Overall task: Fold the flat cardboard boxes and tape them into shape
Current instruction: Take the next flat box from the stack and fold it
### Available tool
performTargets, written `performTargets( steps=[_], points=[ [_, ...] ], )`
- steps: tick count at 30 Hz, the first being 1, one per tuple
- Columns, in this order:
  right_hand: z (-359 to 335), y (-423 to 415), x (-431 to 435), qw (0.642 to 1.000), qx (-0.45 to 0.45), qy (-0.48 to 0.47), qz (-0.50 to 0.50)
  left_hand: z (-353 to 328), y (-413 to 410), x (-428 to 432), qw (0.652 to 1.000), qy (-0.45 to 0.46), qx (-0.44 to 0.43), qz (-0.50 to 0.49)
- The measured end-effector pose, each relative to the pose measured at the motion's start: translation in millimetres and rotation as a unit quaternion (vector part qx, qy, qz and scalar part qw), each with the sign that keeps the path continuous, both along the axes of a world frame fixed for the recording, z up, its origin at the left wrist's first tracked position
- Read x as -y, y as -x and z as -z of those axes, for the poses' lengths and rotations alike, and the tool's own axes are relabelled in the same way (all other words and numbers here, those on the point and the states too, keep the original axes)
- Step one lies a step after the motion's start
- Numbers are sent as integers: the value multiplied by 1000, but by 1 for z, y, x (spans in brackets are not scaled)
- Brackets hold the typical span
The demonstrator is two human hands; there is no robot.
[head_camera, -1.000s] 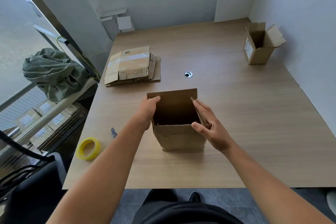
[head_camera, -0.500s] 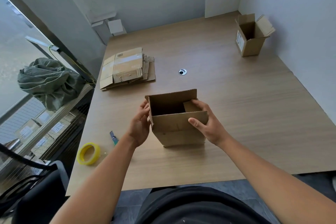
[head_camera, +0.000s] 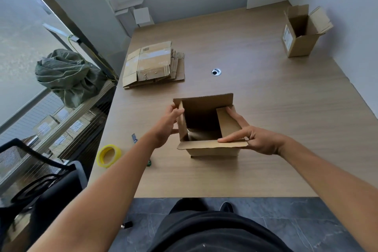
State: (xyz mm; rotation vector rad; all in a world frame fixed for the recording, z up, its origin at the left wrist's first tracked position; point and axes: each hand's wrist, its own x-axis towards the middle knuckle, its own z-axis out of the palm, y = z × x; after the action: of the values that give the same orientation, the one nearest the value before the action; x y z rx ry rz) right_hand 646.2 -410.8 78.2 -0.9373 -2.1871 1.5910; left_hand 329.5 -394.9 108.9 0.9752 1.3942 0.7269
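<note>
Wooden table point(head_camera: 266, 149) carried the half-formed box point(head_camera: 212, 150) near its front edge. The right hand point(head_camera: 255, 139) lay spread, pressing the right flap point(head_camera: 227, 122) inward; the left hand point(head_camera: 165, 125) pinched the left flap point(head_camera: 181, 122). Untaped, they could spring open once released, as the tape roll point(head_camera: 99, 157) lay well left.

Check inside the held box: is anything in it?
No contents show in the box: just a dark interior with a pale patch at the bottom. The right flap, pressed inward by the right hand, covers the space beneath it.
</note>
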Motion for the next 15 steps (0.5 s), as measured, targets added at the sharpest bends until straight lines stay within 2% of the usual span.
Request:
performTargets(
  steps=[3, 5, 7, 10, 12, 15],
  points=[
    [0, 6, 10, 999, -2, -21, 25, -2, -6, 2, 997, -26, -65, 29],
    [5, 17, 25, 992, -48, -25, 116, 5, -13, 8, 992, -74, -98, 7],
    [10, 31, 38, 965, -105, -9, 242, 13, -19, 14, 991, -94, -93, -1],
    [18, 51, 44, 907, -178, 1, 382, 16, -20, 21, 996, -64, 54, -33],
    [23, 59, 44, 883, -166, 1, 440, 15, -14, 22, 990, -13, 127, -59],
    [27, 64, 39, 891, -120, 9, 438, 16, -4, 25, 975, 24, 214, -60]
  ],
)
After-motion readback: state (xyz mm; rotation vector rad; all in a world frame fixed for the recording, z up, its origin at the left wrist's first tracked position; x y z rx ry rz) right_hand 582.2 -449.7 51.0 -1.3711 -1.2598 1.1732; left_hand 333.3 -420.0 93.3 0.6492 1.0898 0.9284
